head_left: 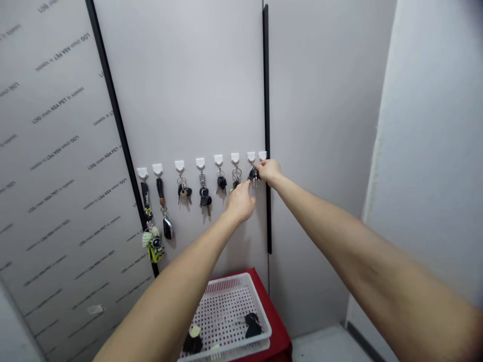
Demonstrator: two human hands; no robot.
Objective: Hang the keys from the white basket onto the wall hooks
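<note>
Near the right end of a row of white hooks, a bunch of keys [254, 175] with black heads hangs just below a white hook [251, 157]. The fingertips of my right hand [269, 171] are pinched closed at its upper right side. My left hand [241, 202] reaches up from below, its fingertips at the lower left edge of the same bunch. The left fingers are mostly hidden behind the hand, so their grip is unclear. Just above my left hand, another bunch of keys [236, 174] hangs from its ring, partly covered.
More keys [204, 196] hang along the row, with a car key [168, 227] and a green charm [153, 240] at the left. Black vertical strips [266, 90] edge the panels. Below, a white basket [260, 306] holding dark key items stands on a red cover [277, 322].
</note>
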